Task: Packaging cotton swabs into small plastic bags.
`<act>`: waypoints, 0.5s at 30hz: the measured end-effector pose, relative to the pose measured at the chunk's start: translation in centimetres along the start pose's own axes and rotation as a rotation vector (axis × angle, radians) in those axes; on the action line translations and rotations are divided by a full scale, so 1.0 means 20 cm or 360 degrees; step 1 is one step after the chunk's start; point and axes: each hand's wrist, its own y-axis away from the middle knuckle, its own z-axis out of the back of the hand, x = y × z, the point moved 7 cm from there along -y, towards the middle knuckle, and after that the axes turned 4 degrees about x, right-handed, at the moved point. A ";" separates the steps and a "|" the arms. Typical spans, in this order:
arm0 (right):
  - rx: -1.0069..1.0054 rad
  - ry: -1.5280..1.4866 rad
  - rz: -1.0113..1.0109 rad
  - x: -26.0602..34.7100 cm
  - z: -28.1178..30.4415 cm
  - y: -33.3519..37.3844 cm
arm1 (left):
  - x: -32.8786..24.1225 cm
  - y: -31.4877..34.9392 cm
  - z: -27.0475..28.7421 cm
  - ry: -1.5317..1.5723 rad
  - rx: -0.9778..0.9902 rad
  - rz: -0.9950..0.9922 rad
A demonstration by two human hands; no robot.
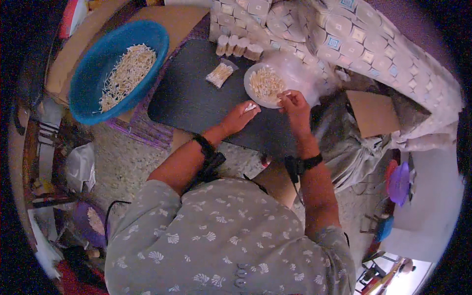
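My left hand (240, 118) is closed around a small bunch of cotton swabs (250, 107), whose white tips stick out by the thumb. At the near right rim of a round white bowl (249, 92), my right hand (296, 105) pinches what looks like a cotton swab; the fingers partly hide it. Loose cotton swabs (266, 82) fill the bowl. Left of the bowl, a clear bag of cotton swabs (221, 73) lies on the dark board (184, 93). Several packed bundles of swabs (239, 47) stand in a row behind it.
A large blue basin (84, 91) with a heap of loose swabs (129, 73) stands at the left. Translucent plastic (314, 81) lies right of the bowl, below a patterned cloth (364, 37). A cardboard piece (373, 113) rests further right. A purple basin (88, 223) is at lower left.
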 end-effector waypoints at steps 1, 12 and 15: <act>-0.0014 -0.0174 0.0006 -0.05 0.00 0.04 | -0.01 0.00 -0.01 -0.0009 0.0021 0.0006; -0.0048 -0.0541 -0.0146 -0.25 -0.15 0.27 | -0.14 0.03 -0.03 -0.0466 0.0160 -0.0054; -0.0004 -0.0580 -0.0087 -0.29 -0.15 0.26 | -0.14 0.02 -0.03 -0.0529 0.0184 -0.0019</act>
